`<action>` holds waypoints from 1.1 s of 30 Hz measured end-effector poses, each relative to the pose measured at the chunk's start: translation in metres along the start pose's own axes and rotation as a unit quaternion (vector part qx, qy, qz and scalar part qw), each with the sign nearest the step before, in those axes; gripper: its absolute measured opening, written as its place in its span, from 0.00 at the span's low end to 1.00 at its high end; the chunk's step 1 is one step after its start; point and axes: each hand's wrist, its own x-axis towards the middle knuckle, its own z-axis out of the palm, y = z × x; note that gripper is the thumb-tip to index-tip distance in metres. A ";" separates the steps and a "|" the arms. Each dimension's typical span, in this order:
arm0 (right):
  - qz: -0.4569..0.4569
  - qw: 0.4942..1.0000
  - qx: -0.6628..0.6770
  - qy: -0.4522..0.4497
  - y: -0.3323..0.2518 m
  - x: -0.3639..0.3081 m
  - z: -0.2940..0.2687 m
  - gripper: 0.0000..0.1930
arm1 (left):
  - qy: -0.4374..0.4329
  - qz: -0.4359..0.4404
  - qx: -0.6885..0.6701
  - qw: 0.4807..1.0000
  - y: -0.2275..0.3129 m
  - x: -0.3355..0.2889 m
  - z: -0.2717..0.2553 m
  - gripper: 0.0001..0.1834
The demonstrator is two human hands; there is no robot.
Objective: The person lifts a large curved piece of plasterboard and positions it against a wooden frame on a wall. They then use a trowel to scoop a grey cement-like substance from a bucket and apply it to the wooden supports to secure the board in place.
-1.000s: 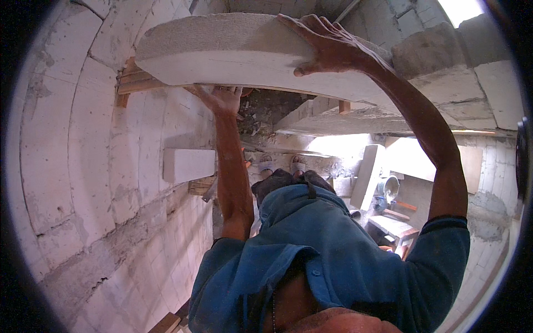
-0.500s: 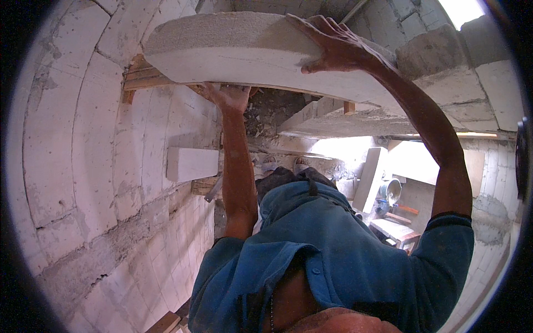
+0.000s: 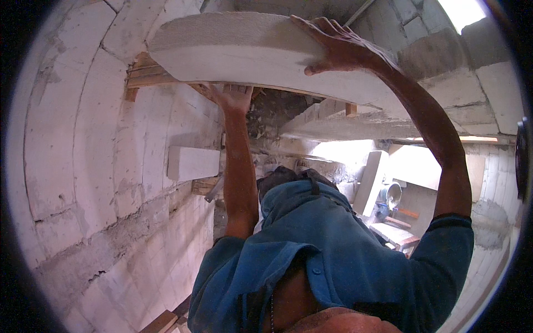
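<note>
A long pale concrete block (image 3: pixel 239 64) lies across the far part of the view, on a thin wooden board (image 3: pixel 277 87). My right hand (image 3: pixel 347 50) rests flat on the block's top, fingers spread and thumb reaching down its near face. Below the block's near edge, my left hand (image 3: pixel 236 99) grips the board from underneath. Its thumb stretches to the left and its fingers bend in under the board, with the tips hidden. At the block's left end, stacked wooden pieces (image 3: pixel 145 72) sit against the wall.
A pale block wall (image 3: pixel 89 127) rises close on my left, with a white block (image 3: pixel 193 163) jutting from it. Another block wall (image 3: pixel 466 94) stands at the right. Lower down are an upright pale slab (image 3: pixel 371 183), a bucket (image 3: pixel 392 194) and rubble (image 3: pixel 277 114).
The view shifts slightly, so the block and the left wall appear a little farther right. Both hands keep their places on the block and board.
</note>
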 end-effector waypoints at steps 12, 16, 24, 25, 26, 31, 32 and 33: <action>-0.008 1.000 0.022 -0.008 0.009 0.010 0.002 0.66 | 0.103 0.006 0.006 0.995 0.004 -0.023 0.016 0.36; -0.036 0.998 -0.002 0.042 0.000 0.015 0.013 0.67 | 0.165 0.121 0.153 0.967 0.000 -0.035 -0.021 0.45; -0.059 0.997 0.056 0.008 0.000 0.035 0.023 0.65 | 0.161 0.017 0.119 0.980 0.001 -0.062 0.034 0.46; -0.053 0.998 0.044 0.016 0.011 0.022 0.012 0.65 | 0.169 -0.014 0.094 0.981 -0.015 -0.055 0.046 0.45; -0.047 0.998 0.032 0.021 0.022 0.007 0.005 0.64 | 0.181 -0.045 0.070 0.980 -0.031 -0.049 0.057 0.44; -0.043 0.999 0.020 0.015 0.014 0.004 0.000 0.60 | 0.262 -0.026 0.071 0.962 -0.028 -0.039 0.077 0.44; -0.041 0.999 -0.006 0.032 0.025 -0.007 -0.001 0.58 | 0.265 -0.051 0.075 0.960 -0.041 -0.038 0.084 0.42; -0.050 0.998 0.016 0.025 0.021 -0.001 0.001 0.58 | 0.284 -0.043 0.086 0.954 -0.032 -0.043 0.083 0.41</action>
